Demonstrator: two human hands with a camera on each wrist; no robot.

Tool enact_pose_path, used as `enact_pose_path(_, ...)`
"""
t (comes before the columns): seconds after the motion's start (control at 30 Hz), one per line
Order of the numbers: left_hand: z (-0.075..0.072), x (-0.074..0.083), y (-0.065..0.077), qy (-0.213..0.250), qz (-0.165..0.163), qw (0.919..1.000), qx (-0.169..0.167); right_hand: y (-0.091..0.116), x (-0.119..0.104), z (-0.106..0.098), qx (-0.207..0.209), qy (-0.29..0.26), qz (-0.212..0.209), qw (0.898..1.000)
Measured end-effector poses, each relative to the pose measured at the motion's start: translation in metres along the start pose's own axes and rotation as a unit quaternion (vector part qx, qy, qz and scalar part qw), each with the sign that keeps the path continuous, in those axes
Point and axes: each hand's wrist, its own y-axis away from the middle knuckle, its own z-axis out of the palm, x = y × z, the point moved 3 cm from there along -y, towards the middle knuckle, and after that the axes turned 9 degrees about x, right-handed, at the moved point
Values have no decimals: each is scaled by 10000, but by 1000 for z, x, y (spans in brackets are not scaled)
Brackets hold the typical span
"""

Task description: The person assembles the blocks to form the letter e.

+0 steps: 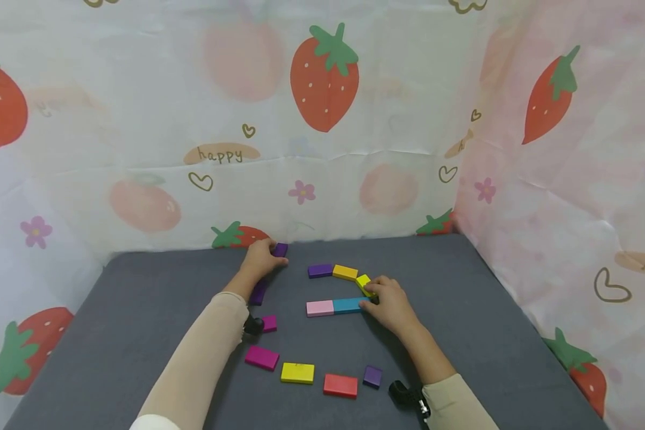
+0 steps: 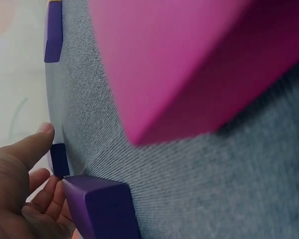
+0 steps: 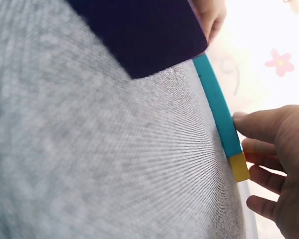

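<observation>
Head view: yellow block (image 1: 362, 282) beside R fingers (image 1: 381, 283), prob. touching.

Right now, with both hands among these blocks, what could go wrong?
The left hand holds a dark purple rectangular block near the back edge of the grey cloth-covered table, so it might bump the strawberry-print curtain. The thumb of the right hand is at the blue rectangular block; a nudge could part it from the light pink rectangular block. The black wrist device is close to a magenta block and may knock it.
</observation>
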Motion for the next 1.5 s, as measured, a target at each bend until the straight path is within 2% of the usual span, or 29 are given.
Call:
enact_pose_path(0.3,3,-4,-3,-46,-55,9999,77,1,-2,-1,1,-30,-11,10000)
enact_pose_path(0.47,1,-3,-2,-12,42,9999,132,1,-2,-1,18,-54,-32,10000)
enact_pose_path(0.83,-9,2,2,25,66,10000,-14,1,-2,-1,34,-37,-81,10000)
enact_pose_path(1.23,-27,10,4,56,426,9991,-19,0,-1,-1,51,8,-104,9999)
enact_pose_path(1.5,-34,15,17,87,641,9976,-236,0,-1,-1,17,-5,-76,10000)
